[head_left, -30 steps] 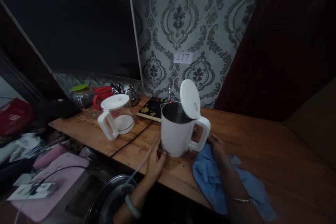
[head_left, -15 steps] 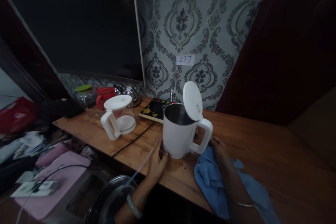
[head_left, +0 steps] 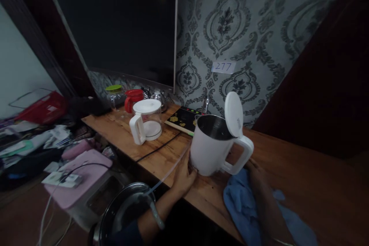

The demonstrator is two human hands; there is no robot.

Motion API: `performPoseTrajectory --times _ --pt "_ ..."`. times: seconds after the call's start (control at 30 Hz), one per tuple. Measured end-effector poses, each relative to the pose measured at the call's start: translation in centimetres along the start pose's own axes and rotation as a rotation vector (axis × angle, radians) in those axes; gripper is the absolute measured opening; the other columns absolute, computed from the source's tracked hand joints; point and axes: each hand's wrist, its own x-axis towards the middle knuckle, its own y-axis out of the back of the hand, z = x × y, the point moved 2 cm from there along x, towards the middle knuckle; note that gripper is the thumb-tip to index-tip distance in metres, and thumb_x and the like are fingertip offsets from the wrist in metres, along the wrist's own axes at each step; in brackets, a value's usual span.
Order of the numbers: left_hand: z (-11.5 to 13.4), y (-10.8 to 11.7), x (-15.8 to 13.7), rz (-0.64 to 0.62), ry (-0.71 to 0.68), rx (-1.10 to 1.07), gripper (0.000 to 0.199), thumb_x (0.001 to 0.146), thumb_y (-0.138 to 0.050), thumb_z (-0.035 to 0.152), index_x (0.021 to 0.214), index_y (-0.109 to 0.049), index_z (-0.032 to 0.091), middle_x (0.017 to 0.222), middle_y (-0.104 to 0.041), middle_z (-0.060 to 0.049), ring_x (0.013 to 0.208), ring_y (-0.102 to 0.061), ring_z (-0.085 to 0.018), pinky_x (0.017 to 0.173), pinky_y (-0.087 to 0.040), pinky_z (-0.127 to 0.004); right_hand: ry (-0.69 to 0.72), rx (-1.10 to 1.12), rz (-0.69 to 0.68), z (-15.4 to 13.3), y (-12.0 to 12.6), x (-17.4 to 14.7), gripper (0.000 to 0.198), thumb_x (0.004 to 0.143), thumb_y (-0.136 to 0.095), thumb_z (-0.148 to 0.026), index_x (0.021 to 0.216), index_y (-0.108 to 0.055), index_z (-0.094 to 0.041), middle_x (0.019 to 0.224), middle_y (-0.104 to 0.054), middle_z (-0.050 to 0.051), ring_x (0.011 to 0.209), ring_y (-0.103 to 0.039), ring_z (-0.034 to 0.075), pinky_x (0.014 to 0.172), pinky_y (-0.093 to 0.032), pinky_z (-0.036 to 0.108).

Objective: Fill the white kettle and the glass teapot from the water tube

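Observation:
A white electric kettle point(head_left: 206, 155) stands on the wooden table with its lid point(head_left: 233, 114) raised, showing the steel inside. My left hand point(head_left: 184, 175) is curled against the lower left side of the kettle, thumb in front and fingers partly hidden. Beside the kettle's handle point(head_left: 246, 152), on the right, is my right hand point(head_left: 256, 173); it is dark and blurred, and its fingertips are hidden behind the handle. A crumpled blue cloth point(head_left: 240, 203) lies under and beside my right forearm. Near my left hand, a clear tube point(head_left: 173, 167) slopes down into a pot.
A glass jug with white lid point(head_left: 147, 107) stands left of a black induction cooker point(head_left: 184, 120). Behind are a red jug point(head_left: 134, 96) and a green-lidded glass pot point(head_left: 113, 88). Below the table edge are a metal pot point(head_left: 127, 190) and a pink stool point(head_left: 95, 161) with a power strip.
My view has turned left, so everything sits further right in the picture. The hands keep about the same places around the kettle.

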Motion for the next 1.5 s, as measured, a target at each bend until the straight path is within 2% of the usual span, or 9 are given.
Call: performPoseTrajectory --times 0.23,0.47,0.6,0.77,0.93,1.03,1.23,1.33,1.5 --pt "-0.7 0.1 -0.3 -0.007 -0.012 0.000 0.080 0.078 -0.059 0.018 0.156 -0.037 0.016 0.161 -0.041 -0.013 0.149 -0.038 -0.031 0.126 -0.027 -0.053 0.015 -0.048 0.025 0.0 0.2 0.0 0.034 0.049 -0.077 -0.050 0.068 -0.074 -0.021 0.069 -0.075 0.004 0.069 -0.066 0.024 0.068 -0.052 0.035" --pt "-0.5 0.1 -0.2 -0.007 -0.003 -0.019 0.081 0.078 -0.058 0.015 0.156 -0.037 0.020 0.162 -0.039 -0.011 0.150 -0.036 -0.031 0.125 -0.025 -0.056 0.098 0.007 -0.143 0.1 -0.4 0.0 0.044 0.054 -0.081 -0.057 0.080 -0.078 -0.022 0.088 -0.080 0.007 0.090 -0.073 0.032 0.082 -0.057 0.041" --pt "0.0 0.2 -0.2 0.013 -0.051 -0.035 0.084 0.076 -0.056 0.012 0.156 -0.035 0.022 0.163 -0.037 -0.009 0.151 -0.033 -0.029 0.127 -0.022 -0.054 0.071 0.008 -0.260 1.0 -0.4 0.2 0.047 0.055 -0.084 -0.060 0.082 -0.081 -0.023 0.092 -0.080 0.010 0.096 -0.073 0.036 0.087 -0.057 0.045" --pt "-0.8 0.3 -0.1 0.026 -0.036 -0.041 0.074 0.080 -0.059 0.019 0.152 -0.042 0.020 0.159 -0.044 -0.012 0.147 -0.040 -0.031 0.124 -0.029 -0.055 0.083 -0.004 -0.384 1.7 -0.9 0.4 0.052 0.060 -0.082 -0.067 0.090 -0.082 -0.024 0.102 -0.079 0.012 0.101 -0.072 0.037 0.091 -0.056 0.046" --pt "-1.9 0.3 0.1 0.037 -0.028 -0.047 0.068 0.085 -0.057 0.024 0.151 -0.043 0.018 0.154 -0.049 -0.015 0.142 -0.047 -0.031 0.118 -0.036 -0.054 0.103 -0.026 -0.382 0.0 -1.9 0.0 0.061 0.056 -0.081 -0.073 0.086 -0.081 -0.020 0.095 -0.080 0.014 0.100 -0.072 0.038 0.095 -0.053 0.050" --pt "-2.1 0.3 0.3 0.040 -0.026 -0.061 0.066 0.087 -0.058 0.029 0.150 -0.043 0.018 0.154 -0.049 -0.016 0.142 -0.046 -0.031 0.117 -0.038 -0.052 0.084 -0.024 -0.301 -1.4 -2.1 -0.5 0.066 0.055 -0.076 -0.081 0.081 -0.080 -0.021 0.092 -0.080 0.013 0.099 -0.072 0.038 0.095 -0.053 0.050" --pt "-1.7 0.0 0.8 0.015 -0.079 -0.036 0.076 0.088 -0.058 0.036 0.157 -0.032 0.019 0.163 -0.037 -0.014 0.151 -0.033 -0.031 0.124 -0.028 -0.052 0.209 0.072 -0.279 -3.5 -1.8 -4.0 0.067 0.080 -0.060 -0.079 0.108 -0.078 -0.021 0.118 -0.076 0.009 0.118 -0.066 0.032 0.108 -0.046 0.047" --pt "-1.7 -0.1 1.0 -0.006 -0.073 -0.046 0.079 0.086 -0.059 0.035 0.158 -0.030 0.019 0.164 -0.036 -0.014 0.152 -0.031 -0.031 0.125 -0.025 -0.051 0.291 0.004 -0.273 -3.8 -1.8 -5.7 0.061 0.078 -0.066 -0.076 0.106 -0.079 -0.023 0.118 -0.076 0.008 0.118 -0.065 0.033 0.109 -0.044 0.048" --pt "-1.5 0.2 1.2 -0.034 -0.057 -0.060 0.079 0.085 -0.060 0.032 0.157 -0.031 0.018 0.164 -0.035 -0.015 0.152 -0.033 -0.031 0.125 -0.025 -0.051 0.295 -0.041 -0.294 -3.8 -2.3 -6.8 0.065 0.073 -0.066 -0.081 0.097 -0.080 -0.022 0.103 -0.079 0.009 0.105 -0.069 0.034 0.099 -0.050 0.047"
